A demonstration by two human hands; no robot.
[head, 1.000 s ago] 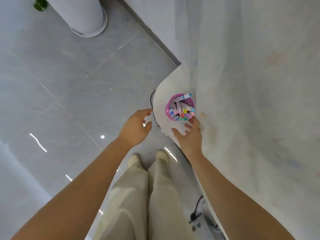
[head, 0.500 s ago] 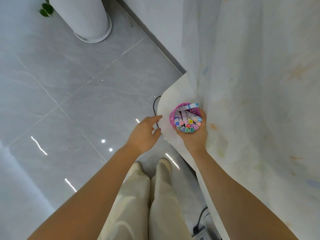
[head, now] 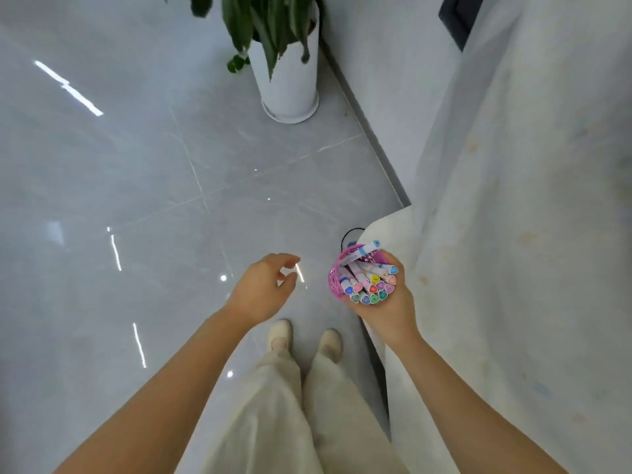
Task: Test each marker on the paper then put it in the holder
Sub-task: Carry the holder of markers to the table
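A pink perforated holder is packed with several markers, their coloured cap ends pointing toward me. My right hand grips the holder from below and the right, tilted, at the near corner of the cloth-covered table. One marker with a blue tip sticks out at the holder's far rim. My left hand hovers over the floor to the left of the holder, fingers loosely curled, holding nothing. No paper is visible.
A white pot with a green plant stands on the grey tiled floor by the wall. A black cable loops at the table corner. My legs and shoes are below.
My right hand went from reaching at the holder to gripping it and tilting it up off the table corner. The camera view swung upward, bringing the plant pot into view.
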